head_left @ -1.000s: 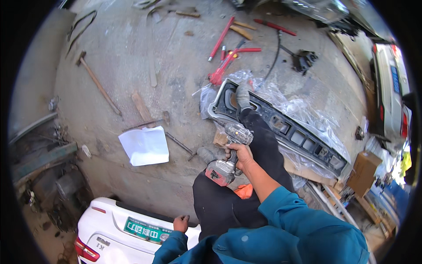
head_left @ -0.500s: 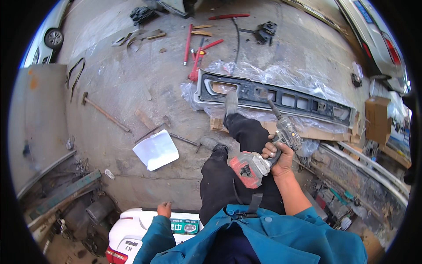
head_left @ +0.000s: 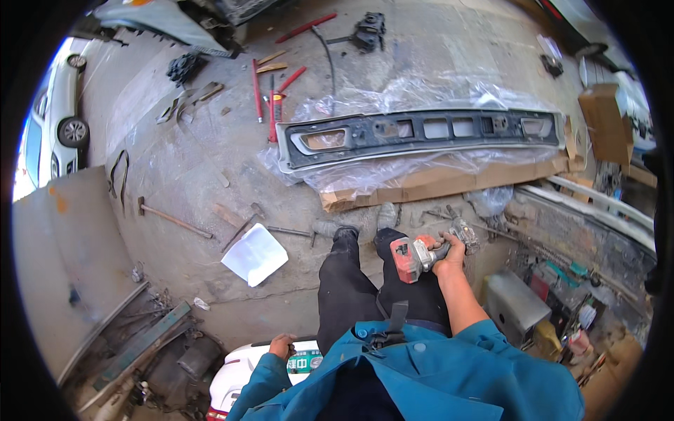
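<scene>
My right hand (head_left: 449, 251) is clamped on the cordless driver (head_left: 421, 254), not yet at the bumper panel (head_left: 421, 133); left hand (head_left: 282, 345) rests on the white car part (head_left: 242, 372), fingers loosely curled

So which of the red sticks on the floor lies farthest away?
The long red bar at the top, near the black part; the other red tools lie closer, beside the bumper.

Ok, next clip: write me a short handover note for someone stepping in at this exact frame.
Right hand: gripping the red cordless power tool at thigh height.
Left hand: resting on the white car body part at the lower edge.
Dark bumper panel lies on plastic sheet and cardboard ahead, untouched by either hand.
Hammer, white sheet and red-handled tools lie on the concrete.
Done: tool in hand. Left: any work on the panel.
</scene>
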`<state>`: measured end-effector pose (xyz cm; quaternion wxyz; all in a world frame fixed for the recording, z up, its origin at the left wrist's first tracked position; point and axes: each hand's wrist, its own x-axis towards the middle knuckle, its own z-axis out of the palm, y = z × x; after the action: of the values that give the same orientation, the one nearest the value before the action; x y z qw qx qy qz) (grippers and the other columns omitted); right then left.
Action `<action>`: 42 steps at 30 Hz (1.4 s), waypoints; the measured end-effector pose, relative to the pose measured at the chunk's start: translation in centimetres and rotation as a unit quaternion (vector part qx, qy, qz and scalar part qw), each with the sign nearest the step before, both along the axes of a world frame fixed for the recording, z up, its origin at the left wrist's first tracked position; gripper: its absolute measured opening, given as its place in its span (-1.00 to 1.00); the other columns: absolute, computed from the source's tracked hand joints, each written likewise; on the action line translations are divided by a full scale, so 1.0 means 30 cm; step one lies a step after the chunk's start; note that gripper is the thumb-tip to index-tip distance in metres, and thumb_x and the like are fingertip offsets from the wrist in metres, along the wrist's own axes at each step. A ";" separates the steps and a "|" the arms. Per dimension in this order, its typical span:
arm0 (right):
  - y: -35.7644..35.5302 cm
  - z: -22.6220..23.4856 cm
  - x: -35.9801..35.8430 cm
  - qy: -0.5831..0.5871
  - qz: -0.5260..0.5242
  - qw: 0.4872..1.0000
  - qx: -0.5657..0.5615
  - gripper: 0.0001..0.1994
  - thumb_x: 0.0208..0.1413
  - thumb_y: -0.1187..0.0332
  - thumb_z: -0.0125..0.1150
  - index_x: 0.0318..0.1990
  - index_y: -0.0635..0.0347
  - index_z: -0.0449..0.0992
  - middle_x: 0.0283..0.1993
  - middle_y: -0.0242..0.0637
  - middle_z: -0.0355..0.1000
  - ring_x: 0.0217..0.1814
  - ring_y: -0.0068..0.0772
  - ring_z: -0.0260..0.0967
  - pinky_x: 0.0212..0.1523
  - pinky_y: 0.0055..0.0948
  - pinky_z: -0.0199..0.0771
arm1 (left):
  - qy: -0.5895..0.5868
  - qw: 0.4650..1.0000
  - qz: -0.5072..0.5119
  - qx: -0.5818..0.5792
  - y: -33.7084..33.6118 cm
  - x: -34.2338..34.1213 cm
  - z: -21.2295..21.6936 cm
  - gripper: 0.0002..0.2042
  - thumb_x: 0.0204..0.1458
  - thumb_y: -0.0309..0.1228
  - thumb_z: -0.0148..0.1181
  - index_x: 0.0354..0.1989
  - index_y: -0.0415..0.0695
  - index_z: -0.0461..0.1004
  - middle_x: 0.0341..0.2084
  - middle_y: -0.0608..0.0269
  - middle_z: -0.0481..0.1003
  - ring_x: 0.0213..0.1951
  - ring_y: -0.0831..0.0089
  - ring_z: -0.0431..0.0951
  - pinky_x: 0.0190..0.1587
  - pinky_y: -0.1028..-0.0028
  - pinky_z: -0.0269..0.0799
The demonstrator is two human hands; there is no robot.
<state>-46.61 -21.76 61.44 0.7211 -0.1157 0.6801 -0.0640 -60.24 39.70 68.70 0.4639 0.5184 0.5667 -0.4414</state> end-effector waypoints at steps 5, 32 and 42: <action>-0.192 -0.015 -0.175 0.016 -0.061 0.998 -0.029 -0.88 0.18 0.39 0.33 -0.17 0.16 0.57 -0.45 -0.41 0.43 -0.51 -0.40 0.39 -0.35 -0.26 0.57 | -0.019 0.997 -0.079 -0.011 -0.070 0.083 0.010 -0.79 0.26 -0.61 0.02 -0.11 -0.30 0.62 -0.45 0.17 0.43 -0.44 0.32 0.43 -0.37 0.28 0.50; -0.329 -0.050 -0.597 0.105 -0.037 0.988 -0.111 -0.87 0.20 0.40 0.27 -0.38 0.06 0.44 -0.49 -0.33 0.39 -0.50 -0.30 0.36 -0.39 -0.20 0.51 | -0.211 0.860 -0.456 0.088 -0.101 0.715 -0.183 -0.65 0.43 -0.19 0.21 -0.25 -0.26 0.70 -0.65 0.31 0.47 -0.67 0.52 0.35 -0.60 0.35 0.17; -0.614 -0.207 -0.402 0.135 0.111 0.973 -0.153 -0.91 0.12 0.48 0.36 -0.25 0.21 0.56 -0.39 -0.24 0.50 -0.45 -0.25 0.49 -0.40 -0.19 0.53 | -0.220 0.772 -0.588 0.100 0.006 0.653 -0.243 -0.85 0.17 -0.43 0.28 -0.18 -0.16 0.73 -0.26 -0.06 0.69 -0.18 -0.11 0.70 -0.11 0.08 0.59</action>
<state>-58.67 -40.17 55.25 0.5989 -0.3069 0.7362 -0.0710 -40.66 39.88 61.42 0.1716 0.8768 0.0750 -0.4429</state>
